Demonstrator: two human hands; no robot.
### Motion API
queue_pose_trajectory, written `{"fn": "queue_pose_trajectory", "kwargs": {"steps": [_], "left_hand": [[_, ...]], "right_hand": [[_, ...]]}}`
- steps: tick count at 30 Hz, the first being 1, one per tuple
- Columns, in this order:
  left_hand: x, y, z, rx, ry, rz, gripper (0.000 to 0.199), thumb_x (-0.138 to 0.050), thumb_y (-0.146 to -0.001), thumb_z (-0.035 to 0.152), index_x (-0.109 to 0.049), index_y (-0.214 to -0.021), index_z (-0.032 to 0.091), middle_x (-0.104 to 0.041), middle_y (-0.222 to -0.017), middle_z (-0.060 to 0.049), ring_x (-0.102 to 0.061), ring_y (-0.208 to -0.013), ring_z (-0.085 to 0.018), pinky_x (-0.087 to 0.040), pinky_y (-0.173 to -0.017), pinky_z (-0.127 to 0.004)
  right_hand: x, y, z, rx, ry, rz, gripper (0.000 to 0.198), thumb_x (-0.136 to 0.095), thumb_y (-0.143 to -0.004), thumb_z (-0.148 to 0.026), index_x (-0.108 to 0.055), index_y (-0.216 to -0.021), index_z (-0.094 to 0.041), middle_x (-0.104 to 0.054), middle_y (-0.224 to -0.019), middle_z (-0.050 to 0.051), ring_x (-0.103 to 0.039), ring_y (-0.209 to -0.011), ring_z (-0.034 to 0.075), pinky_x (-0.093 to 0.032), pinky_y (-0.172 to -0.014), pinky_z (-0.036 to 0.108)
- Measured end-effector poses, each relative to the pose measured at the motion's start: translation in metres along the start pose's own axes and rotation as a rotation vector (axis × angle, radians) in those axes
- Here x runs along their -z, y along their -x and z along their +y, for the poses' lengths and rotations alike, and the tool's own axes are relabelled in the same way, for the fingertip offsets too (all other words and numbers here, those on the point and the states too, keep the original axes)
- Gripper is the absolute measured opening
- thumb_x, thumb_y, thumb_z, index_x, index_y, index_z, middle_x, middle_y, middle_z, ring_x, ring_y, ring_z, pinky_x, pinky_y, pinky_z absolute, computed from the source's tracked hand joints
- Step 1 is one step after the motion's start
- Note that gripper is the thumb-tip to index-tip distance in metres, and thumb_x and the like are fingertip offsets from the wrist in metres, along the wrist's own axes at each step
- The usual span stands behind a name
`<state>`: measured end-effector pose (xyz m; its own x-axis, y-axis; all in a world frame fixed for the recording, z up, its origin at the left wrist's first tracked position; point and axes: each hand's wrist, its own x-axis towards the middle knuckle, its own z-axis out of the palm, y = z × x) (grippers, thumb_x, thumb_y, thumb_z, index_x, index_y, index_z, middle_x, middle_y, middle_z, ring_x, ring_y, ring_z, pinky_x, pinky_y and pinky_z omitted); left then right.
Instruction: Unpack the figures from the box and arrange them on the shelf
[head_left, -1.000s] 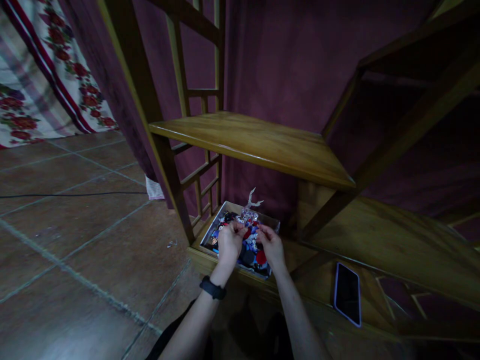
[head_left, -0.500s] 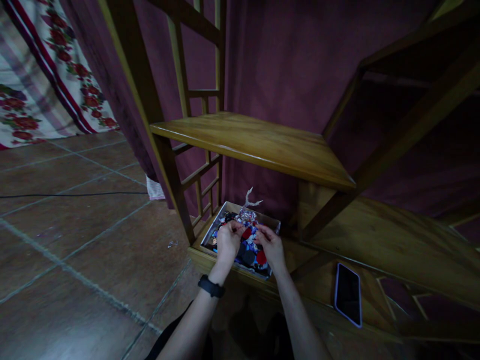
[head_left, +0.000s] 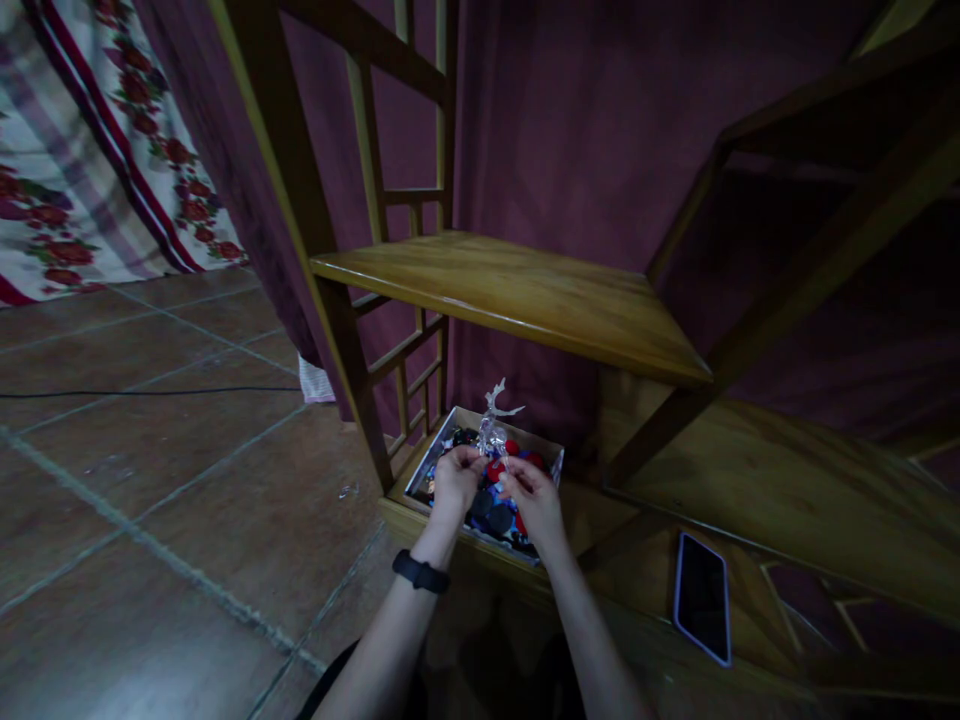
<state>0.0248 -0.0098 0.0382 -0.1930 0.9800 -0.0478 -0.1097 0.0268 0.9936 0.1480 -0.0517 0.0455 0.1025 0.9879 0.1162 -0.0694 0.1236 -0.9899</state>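
Observation:
A clear, glass-like deer figurine (head_left: 492, 437) with pale branching antlers stands upright above the box's contents. My left hand (head_left: 456, 482) pinches low on its left side, fingers closed. On the other side my right hand (head_left: 534, 496) has thumb and fingertips together at its lower right part. The exact contact points are small and dim. Below both hands, an open shallow box (head_left: 541, 441) holds many small jumbled pieces in red, blue, black and white. A dark round piece (head_left: 499, 518) lies near the front of the box. A dark band circles my left wrist.
The box sits on the low ledge of a wooden shelf unit, beneath a wooden shelf board (head_left: 517, 290). A phone (head_left: 702, 598) with a light purple edge lies on the ledge at right. A lattice side panel (head_left: 405, 370) stands left of the box. A black cable (head_left: 150, 393) crosses the tiled floor.
The deer figurine has shifted slightly and shows more clearly above the pieces. My right hand has moved a little left and down toward it. The view has shifted slightly.

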Motion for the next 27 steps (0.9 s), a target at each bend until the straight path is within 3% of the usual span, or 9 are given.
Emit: {"fn": "queue_pose_trajectory", "kwargs": {"steps": [5,17,27], "left_hand": [[-0.001,0.002,0.004,0.041,0.077,-0.029,0.026,-0.071,-0.054,0.036,-0.06,-0.06,0.014,-0.056,-0.052,0.001,-0.047,-0.046,-0.009,-0.036,-0.047,-0.021],[-0.006,0.011,0.021,0.044,0.116,-0.019,0.027,-0.074,-0.051,0.032,-0.059,-0.063,0.014,-0.056,-0.05,0.002,-0.049,-0.045,-0.009,-0.04,-0.049,-0.023],[-0.008,0.014,0.021,0.034,0.082,-0.057,0.023,-0.072,-0.054,0.028,-0.059,-0.064,0.014,-0.056,-0.048,0.003,-0.049,-0.044,-0.009,-0.039,-0.048,-0.022]], "right_hand": [[-0.005,0.003,-0.002,-0.005,0.014,-0.032,0.029,-0.063,-0.07,-0.033,-0.065,-0.096,-0.021,-0.066,-0.085,0.002,-0.061,-0.062,0.014,-0.054,-0.055,0.026],[0.009,-0.002,-0.003,-0.018,0.115,0.087,0.037,-0.057,-0.074,-0.043,-0.065,-0.101,-0.02,-0.069,-0.088,0.004,-0.058,-0.058,0.013,-0.049,-0.056,0.026],[0.015,-0.01,0.011,-0.02,0.146,0.113,0.034,-0.055,-0.075,-0.042,-0.066,-0.099,-0.021,-0.068,-0.099,0.005,-0.061,-0.08,0.019,-0.05,-0.068,0.03]]}}
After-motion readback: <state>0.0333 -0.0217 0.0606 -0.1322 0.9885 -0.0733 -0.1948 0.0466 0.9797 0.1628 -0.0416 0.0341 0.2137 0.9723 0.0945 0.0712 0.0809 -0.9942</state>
